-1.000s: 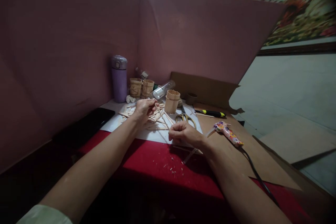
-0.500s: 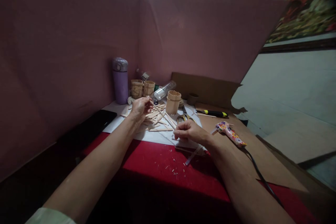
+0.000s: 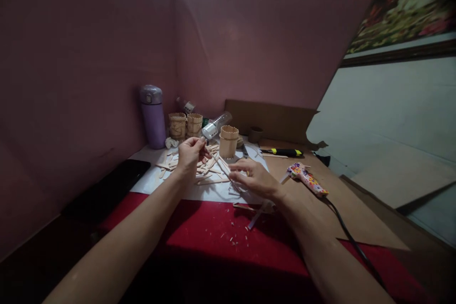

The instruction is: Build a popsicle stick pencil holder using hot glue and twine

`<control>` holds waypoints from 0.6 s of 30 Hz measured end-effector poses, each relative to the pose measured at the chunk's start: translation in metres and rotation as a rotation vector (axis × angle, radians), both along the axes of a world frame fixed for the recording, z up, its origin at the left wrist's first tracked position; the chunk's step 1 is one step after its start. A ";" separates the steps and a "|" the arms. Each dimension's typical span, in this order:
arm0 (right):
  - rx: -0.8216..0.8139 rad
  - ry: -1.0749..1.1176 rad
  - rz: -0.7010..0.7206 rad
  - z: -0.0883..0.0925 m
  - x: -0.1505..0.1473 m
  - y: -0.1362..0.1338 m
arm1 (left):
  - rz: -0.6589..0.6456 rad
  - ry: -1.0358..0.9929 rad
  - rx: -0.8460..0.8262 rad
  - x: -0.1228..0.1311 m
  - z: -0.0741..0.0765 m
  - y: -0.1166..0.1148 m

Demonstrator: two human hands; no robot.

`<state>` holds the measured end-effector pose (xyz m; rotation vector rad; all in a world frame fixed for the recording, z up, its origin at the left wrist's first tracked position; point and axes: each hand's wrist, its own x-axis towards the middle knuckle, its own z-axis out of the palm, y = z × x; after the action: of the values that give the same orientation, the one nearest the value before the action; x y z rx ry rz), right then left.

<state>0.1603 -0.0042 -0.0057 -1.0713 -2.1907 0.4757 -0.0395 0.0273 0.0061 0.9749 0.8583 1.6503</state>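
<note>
My left hand (image 3: pixel 191 156) is closed in a pinch above a pile of flat wooden craft sticks (image 3: pixel 206 171). From its fingertips a thin, pale strand (image 3: pixel 215 157) slants down toward my right hand; I cannot tell whether it is string or a narrow stick. My right hand (image 3: pixel 251 176) has its fingers stretched and a little apart, close to the strand's lower end. Just behind the hands stands a cup made of craft sticks (image 3: pixel 228 143), with a band round its upper part. Scissors beside the right hand are mostly hidden by it.
Two decorated stick cups (image 3: pixel 177 126), a purple bottle (image 3: pixel 153 118) and a clear plastic bottle (image 3: pixel 216 126) stand or lie behind. Rightward are a yellow-black cutter (image 3: pixel 285 152) and a flowered glue gun (image 3: pixel 308 179) with its cord on cardboard. A dark flat object (image 3: pixel 117 183) lies left.
My right hand has loosened from a closed grip, its fingers now extended. My left hand still pinches the strand. The whole view has shifted slightly.
</note>
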 end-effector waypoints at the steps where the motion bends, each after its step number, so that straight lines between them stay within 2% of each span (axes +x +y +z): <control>1: 0.075 0.077 -0.019 0.001 -0.002 -0.001 | -0.007 0.012 0.011 0.003 -0.001 -0.002; 3: 0.123 0.234 -0.044 0.001 -0.008 -0.003 | -0.028 0.033 0.029 0.010 -0.002 -0.007; 4: 0.081 0.311 -0.039 0.000 -0.011 -0.005 | -0.037 0.045 0.042 0.014 -0.003 -0.010; 6: -0.123 0.492 -0.001 -0.003 -0.019 -0.008 | -0.034 0.081 0.091 0.021 -0.005 -0.016; 9: -0.527 0.798 0.070 -0.004 -0.029 -0.016 | 0.008 0.155 0.194 0.031 -0.007 -0.025; 11: -0.707 0.885 0.099 -0.003 -0.033 -0.020 | 0.027 0.192 0.231 0.035 -0.007 -0.030; 13: -0.784 0.898 0.108 0.001 -0.033 -0.024 | 0.040 0.196 0.242 0.037 -0.005 -0.033; 18: -0.808 0.931 0.088 0.010 -0.029 -0.028 | 0.004 0.109 0.208 0.033 -0.001 -0.035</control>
<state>0.1311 -0.0325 0.0045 -0.8377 -1.1974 1.6093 -0.0060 -0.0080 0.0052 1.2164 0.7711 1.7268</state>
